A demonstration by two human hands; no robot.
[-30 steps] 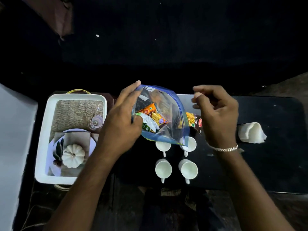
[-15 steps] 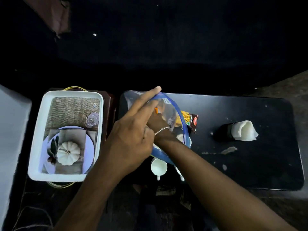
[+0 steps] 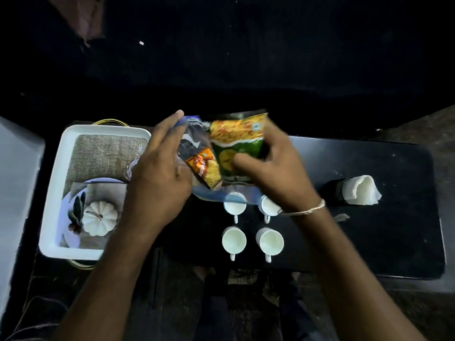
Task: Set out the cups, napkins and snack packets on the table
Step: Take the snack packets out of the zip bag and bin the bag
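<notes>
My left hand [image 3: 157,183] grips the side of a clear zip bag [image 3: 194,139] with a blue edge, held above the black table [image 3: 384,230]. An orange snack packet [image 3: 205,167] shows inside the bag. My right hand [image 3: 275,171] holds a green and yellow snack packet [image 3: 236,143] at the bag's mouth, lifted above it. Several white cups stand in two rows below the bag: the near pair [image 3: 234,241] [image 3: 269,242] in full view, the far pair [image 3: 235,205] [image 3: 268,205] partly covered. A stack of white napkins [image 3: 360,190] in a dark holder sits at the right.
A white tray [image 3: 53,193] stands left of the table, holding a burlap mat [image 3: 103,153], a plate with a small white pumpkin [image 3: 99,217] and a glass. Small scraps lie on the table near the napkins. The surroundings are dark.
My right hand went into the bag, then came out holding the green and yellow packet. My left hand kept its grip on the bag.
</notes>
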